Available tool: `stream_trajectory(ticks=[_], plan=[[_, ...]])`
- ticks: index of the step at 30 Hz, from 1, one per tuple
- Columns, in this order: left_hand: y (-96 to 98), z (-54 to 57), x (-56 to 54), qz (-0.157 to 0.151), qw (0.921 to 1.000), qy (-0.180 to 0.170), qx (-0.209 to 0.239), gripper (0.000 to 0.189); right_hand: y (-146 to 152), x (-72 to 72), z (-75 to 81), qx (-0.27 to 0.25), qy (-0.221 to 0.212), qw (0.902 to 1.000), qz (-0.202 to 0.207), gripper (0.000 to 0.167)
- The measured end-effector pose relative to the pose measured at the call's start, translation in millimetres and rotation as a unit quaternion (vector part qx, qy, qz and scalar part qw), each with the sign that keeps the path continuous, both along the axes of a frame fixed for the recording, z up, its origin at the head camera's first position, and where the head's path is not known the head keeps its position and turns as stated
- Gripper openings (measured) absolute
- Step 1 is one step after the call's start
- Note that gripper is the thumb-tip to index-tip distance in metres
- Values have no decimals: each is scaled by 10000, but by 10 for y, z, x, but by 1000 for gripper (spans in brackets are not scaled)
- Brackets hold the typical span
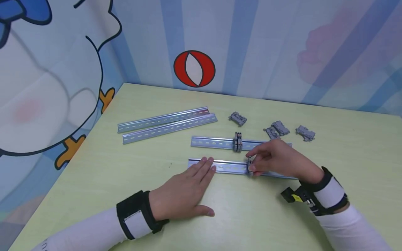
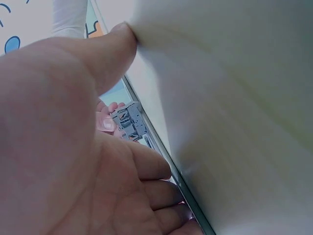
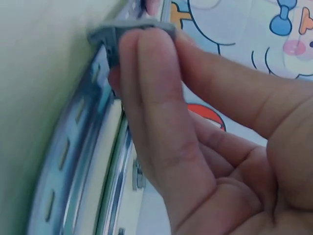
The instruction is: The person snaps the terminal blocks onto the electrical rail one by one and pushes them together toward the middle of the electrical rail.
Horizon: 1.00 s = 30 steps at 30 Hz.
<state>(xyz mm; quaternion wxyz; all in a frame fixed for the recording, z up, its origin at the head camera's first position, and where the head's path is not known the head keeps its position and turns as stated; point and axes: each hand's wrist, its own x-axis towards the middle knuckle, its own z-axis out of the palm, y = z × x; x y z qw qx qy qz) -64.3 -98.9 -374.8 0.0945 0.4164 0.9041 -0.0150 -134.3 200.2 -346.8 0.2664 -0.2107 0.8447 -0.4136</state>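
Left hand on rail; right round block

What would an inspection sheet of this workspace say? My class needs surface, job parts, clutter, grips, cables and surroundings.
Surface: pale table, partly hidden by the arms.
Job's things: near slotted rail with a held grey block, seating unclear; second rail bearing upright blocks side by side; two back-left rails; four loose grey blocks towards the back right.
Clutter: small dark specks left of the near slotted rail.
Left grip: straight fingers resting on that rail's left part.
Right grip: pinches the held grey block.
Cables: nothing seen.
Surroundings: cartoon-printed wall with a red-and-white ball motif.
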Motion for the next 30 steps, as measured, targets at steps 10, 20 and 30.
stream_trajectory(ticks=[10, 20, 30], plan=[[9, 17, -2, 48, 9999, -117, -51, 101, -105, 48, -13, 33, 331, 9994, -93, 38], [12, 15, 3, 37, 10000, -36, -69, 101, -283, 75, -63, -56, 401, 9989, -256, 41], [14, 6, -3, 52, 9999, -54, -86, 102, -304, 94, -59, 170, 622, 9978, -175, 40]])
